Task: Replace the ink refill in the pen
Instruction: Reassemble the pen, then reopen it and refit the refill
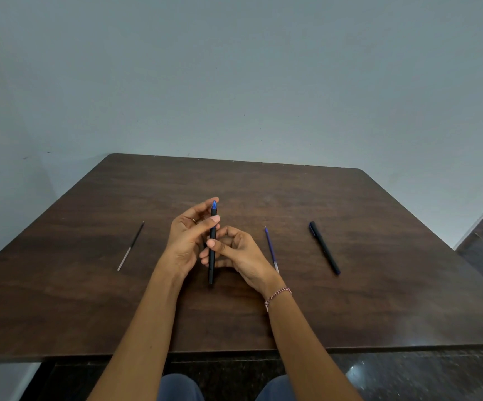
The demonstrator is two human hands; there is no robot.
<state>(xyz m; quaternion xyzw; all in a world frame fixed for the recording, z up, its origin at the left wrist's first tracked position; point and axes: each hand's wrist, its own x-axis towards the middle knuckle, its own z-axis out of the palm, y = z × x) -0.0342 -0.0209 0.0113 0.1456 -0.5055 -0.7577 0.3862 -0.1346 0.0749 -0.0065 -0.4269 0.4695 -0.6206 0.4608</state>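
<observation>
- Head view, centre of the frame: a black pen [212,250] with a blue far end stands nearly vertical in the picture, held above the dark wooden bench [263,186] by both hands.
- The left hand [185,241] pinches the pen's upper part just below the blue end, thumb across the front of the barrel and fingers curled behind it; a ring [194,220] shows on one finger.
- The right hand [241,253] grips the barrel lower down, at mid-length, thumb pressed on the front and fingers curled round behind.
- The pen's lower end sticks out below both hands, towards the bottom of the frame.
- A red-and-white thread bracelet [278,295] circles the right wrist.
- Left of the hands, well apart from them, a thin dark refill [130,246] with a pale lower part lies slanted on the bench.
- Just right of the right hand, a blue refill [271,248] lies on the bench, its lower end hidden behind the wrist.
- Further right, a second dark pen [324,248] lies slanted on the bench, apart from the blue refill.
- A plain grey wall [234,82] fills the upper half of the frame.
- At the bottom edge, knees in blue cloth [179,387] show beneath the bench.
</observation>
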